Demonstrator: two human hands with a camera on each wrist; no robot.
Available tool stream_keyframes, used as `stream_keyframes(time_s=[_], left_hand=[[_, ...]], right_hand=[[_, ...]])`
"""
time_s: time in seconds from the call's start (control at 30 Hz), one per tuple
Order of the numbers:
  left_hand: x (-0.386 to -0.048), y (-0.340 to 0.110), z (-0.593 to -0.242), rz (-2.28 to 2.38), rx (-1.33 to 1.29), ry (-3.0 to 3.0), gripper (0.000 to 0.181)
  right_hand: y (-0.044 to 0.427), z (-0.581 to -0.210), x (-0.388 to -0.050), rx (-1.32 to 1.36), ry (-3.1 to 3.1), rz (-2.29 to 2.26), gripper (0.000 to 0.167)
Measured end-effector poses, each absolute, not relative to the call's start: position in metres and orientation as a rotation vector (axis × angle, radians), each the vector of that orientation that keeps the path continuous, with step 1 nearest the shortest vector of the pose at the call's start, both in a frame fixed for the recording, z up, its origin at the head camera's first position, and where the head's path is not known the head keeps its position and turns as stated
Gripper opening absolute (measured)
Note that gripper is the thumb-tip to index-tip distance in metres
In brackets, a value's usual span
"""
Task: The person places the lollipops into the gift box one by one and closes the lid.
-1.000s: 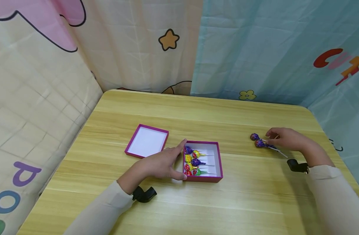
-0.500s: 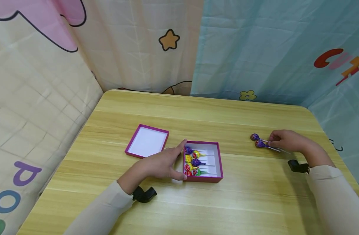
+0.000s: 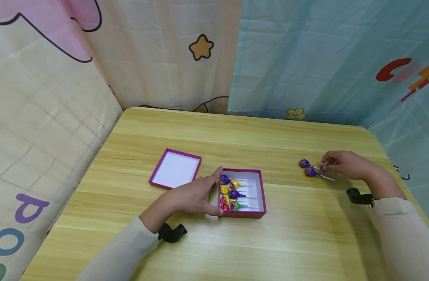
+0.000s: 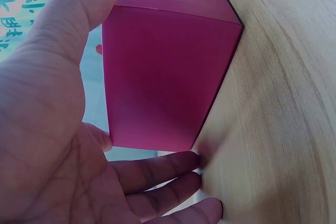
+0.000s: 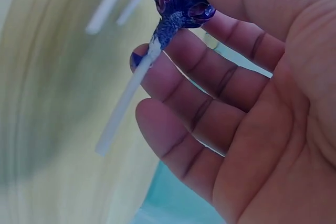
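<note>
In the head view my right hand [image 3: 346, 166] is off the table's right side, holding a purple-wrapped lollipop [image 5: 181, 3] by its round head between thumb and fingers. Its white stick points down past my fingers in the right wrist view. Two more purple lollipops [image 3: 310, 171] lie on the table just left of that hand. My left hand [image 3: 194, 195] rests against the left side of a magenta box [image 3: 263, 195], thumb at the near corner and index finger at the far one, fingers fairly straight. Inside the white-lined box lie several lollipops [image 3: 234, 194], heads to the left, sticks to the right.
A magenta-edged lid [image 3: 175, 169] with a white inside lies left of the box, behind my left forearm. The wooden table [image 3: 291, 242] ends at curtains [image 3: 298, 58] at the back and sides. Each wrist carries a black camera mount [image 3: 173, 233].
My right hand has picked one purple lollipop up off the group and turned, raising it slightly. Two lollipops stay on the table. My left hand, the box and the lid have not moved.
</note>
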State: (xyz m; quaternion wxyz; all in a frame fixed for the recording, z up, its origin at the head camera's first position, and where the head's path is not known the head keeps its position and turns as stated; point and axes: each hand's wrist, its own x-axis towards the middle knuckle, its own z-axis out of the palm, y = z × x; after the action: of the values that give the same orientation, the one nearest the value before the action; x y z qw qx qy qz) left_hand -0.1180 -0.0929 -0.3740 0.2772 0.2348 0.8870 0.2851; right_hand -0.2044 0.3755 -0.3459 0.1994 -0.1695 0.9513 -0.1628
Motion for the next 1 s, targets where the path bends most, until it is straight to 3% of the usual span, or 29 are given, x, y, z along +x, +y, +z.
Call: stream_keyframes(time_s=[1.0], left_hand=[[-0.119,-0.093,-0.376,0.766,0.651,2.386,0.122]], right_hand=[[0.278,-0.293,-0.185,-0.694,2.486,-0.558,0.005]])
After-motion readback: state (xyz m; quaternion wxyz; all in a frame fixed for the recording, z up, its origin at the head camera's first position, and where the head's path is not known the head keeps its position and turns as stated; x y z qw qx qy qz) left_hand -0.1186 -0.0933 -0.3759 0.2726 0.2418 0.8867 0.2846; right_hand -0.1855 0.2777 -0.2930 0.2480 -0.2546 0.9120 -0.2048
